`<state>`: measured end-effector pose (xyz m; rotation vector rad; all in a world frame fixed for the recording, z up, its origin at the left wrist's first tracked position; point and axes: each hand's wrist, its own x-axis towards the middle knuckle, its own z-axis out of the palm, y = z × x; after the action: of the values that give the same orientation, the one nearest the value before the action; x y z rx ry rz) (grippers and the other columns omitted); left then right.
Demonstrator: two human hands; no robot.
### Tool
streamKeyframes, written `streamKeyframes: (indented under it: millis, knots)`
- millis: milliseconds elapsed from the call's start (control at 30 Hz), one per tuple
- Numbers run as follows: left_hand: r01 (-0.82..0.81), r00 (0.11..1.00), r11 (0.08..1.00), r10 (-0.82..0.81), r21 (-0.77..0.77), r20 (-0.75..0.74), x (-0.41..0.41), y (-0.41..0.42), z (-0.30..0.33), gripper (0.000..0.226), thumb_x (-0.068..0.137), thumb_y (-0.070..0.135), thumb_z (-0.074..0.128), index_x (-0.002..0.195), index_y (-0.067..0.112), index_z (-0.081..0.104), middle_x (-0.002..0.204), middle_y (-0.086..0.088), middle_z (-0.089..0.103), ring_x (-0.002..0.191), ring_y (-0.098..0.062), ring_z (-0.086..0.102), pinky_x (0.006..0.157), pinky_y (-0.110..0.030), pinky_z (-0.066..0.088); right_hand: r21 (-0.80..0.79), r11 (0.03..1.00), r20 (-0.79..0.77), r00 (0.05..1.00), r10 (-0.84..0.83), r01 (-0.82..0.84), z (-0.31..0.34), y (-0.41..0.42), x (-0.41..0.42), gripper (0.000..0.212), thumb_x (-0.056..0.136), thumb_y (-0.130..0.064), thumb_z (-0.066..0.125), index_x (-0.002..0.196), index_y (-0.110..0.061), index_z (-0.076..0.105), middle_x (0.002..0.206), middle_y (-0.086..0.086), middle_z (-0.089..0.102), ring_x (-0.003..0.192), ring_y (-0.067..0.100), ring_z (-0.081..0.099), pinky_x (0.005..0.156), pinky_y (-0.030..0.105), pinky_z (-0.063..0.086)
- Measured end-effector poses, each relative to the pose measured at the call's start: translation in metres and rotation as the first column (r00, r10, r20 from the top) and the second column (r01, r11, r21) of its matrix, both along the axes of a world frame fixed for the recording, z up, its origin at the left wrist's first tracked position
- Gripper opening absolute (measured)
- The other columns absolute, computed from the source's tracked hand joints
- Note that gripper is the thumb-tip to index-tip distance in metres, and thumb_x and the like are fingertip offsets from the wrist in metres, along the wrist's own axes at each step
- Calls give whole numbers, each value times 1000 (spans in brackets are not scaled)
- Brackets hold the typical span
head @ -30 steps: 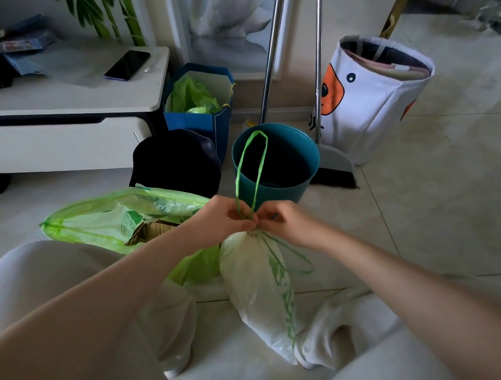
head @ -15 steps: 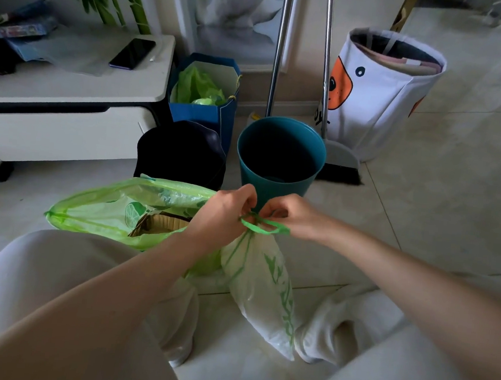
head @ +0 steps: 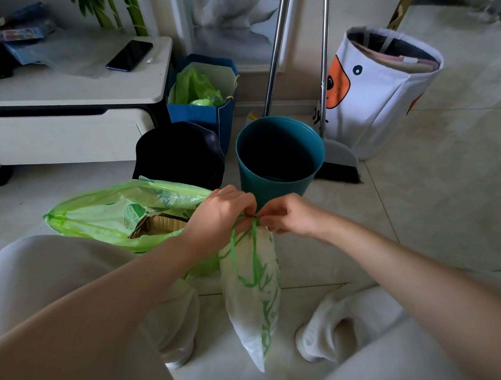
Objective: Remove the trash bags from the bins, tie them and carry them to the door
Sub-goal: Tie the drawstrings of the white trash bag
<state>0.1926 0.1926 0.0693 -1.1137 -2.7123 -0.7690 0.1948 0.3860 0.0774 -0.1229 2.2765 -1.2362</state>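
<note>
Bag tying – both hands engaged
L hand (head: 221, 217) & R hand (head: 291, 214) pinch green drawstring (head: 254, 220) at neck of white trash bag (head: 250, 296), hanging just in front of teal bin (head: 277, 159); green trash bag (head: 104, 216) on floor, left.

Teal bin (head: 278, 159), green-printed white bag (head: 252, 293)

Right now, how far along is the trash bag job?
Done: the teal bin stands empty, and both bags are out on the floor. In hand: the left hand and right hand pinch the drawstring at the white bag neck, mid-knot. Left: the green bag lies open, untied; nothing carried to the door.
</note>
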Motion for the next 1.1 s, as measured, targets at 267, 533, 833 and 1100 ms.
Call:
streamKeyframes:
  millis: [267, 533, 833, 1100]
  knots:
    - [21, 993, 999, -25, 33, 112, 1, 1, 1, 34, 69, -19, 59, 89, 9, 62, 81, -2, 60, 79, -22, 52, 64, -41, 47, -42, 997, 63, 996, -62, 64, 4, -6, 0, 18, 85, -26, 48, 80, -12, 60, 82, 9, 56, 81, 19, 54, 78, 35, 46]
    - [-30, 990, 1000, 31, -11, 141, -1, 5, -9, 38, 67, -12, 73, 86, 20, 63, 79, 5, 56, 79, -15, 52, 66, -39, 50, 580, 788, -168, 917, 362, -206, 9, 6, -7, 31, 75, -41, 53, 72, -10, 58, 67, 3, 53, 69, 24, 51, 60, 40, 42]
    - [-30, 988, 998, 23, 48, 155, -7, 1, -15, 32, 72, -4, 76, 82, 21, 60, 77, 8, 57, 76, -11, 54, 63, -37, 51, 785, 580, -484, 800, 354, 218, 4, 19, -8, 19, 83, -27, 57, 94, -11, 58, 92, 10, 67, 93, 33, 60, 64, 34, 39]
    - [-130, 909, 984, 68, 126, 411, -7, 2, -9, 8, 81, 24, 74, 80, 19, 67, 71, 13, 64, 66, 0, 61, 61, -11, 45, -261, 928, 194, 956, -221, 268, 34, 22, -14, 31, 96, -17, 41, 111, -16, 69, 111, 4, 72, 107, 17, 64, 91, 33, 48]
